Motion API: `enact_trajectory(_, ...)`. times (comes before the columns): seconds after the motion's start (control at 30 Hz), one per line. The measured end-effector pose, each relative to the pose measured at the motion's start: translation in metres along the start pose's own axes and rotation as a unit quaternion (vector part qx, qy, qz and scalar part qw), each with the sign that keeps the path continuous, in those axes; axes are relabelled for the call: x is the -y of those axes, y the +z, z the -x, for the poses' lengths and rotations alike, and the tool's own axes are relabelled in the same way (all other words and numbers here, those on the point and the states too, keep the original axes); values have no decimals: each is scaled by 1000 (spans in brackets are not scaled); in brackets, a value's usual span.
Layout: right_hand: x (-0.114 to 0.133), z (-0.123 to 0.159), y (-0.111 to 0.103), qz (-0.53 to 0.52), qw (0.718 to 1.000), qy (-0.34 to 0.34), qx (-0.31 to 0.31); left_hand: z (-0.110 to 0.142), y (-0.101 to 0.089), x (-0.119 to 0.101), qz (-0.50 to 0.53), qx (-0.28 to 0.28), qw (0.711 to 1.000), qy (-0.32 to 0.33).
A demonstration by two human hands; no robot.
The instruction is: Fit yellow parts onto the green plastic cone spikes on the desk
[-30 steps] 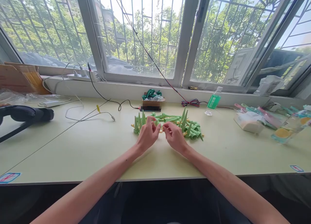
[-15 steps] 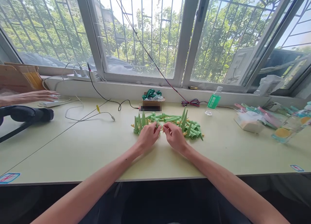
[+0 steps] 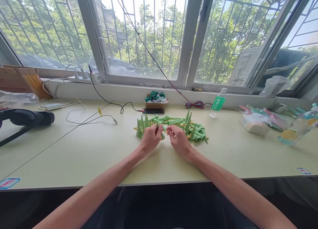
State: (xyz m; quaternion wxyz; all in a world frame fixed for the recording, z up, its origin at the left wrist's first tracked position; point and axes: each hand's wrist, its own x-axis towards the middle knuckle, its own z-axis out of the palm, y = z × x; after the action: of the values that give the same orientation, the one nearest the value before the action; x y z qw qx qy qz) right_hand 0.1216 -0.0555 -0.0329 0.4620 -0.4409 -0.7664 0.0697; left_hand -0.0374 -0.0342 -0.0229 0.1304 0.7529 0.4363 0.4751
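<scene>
My left hand (image 3: 151,138) is closed over the table, thumb and fingers pinching a green cone-shaped piece whose tip shows above them. Close beside it, my right hand (image 3: 179,140) has its fingertips pressed together; a bit of yellow shows there, too small to name. A narrow gap separates the two hands. Upright green cones (image 3: 138,129) stand just left of my left hand, and taller green cones (image 3: 188,122) rise behind my right hand. More green tubular pieces (image 3: 198,136), with small yellow bits among them, lie in a heap to the right and behind.
Behind the pieces sits a small cardboard box (image 3: 155,107) with green plastic in it. A green-labelled bottle (image 3: 218,103) stands to the right, near coiled wires (image 3: 195,104). Far right are a tissue pack (image 3: 254,126) and another bottle (image 3: 289,135). A black headset (image 3: 27,119) lies left.
My left hand has drawn slightly away from my right, widening the gap. My right hand stays nearly still. Another person's hand at the far left has left the view.
</scene>
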Motion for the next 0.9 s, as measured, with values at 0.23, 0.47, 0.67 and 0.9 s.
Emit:
enact_trajectory(0.23,-1,0,1,-28,999,-16,20,0,-1,-3,25,8,999,-22)
enact_trajectory(0.47,-5,0,4,-30,999,-4,25,-1,-2,-5,35,24,999,-30)
enact_trajectory(0.67,-5,-1,5,-26,999,8,26,-1,-2,-3,36,29,999,-10)
enact_trajectory(0.9,-3,1,3,-64,996,38,50,-2,2,-1,55,32,998,9)
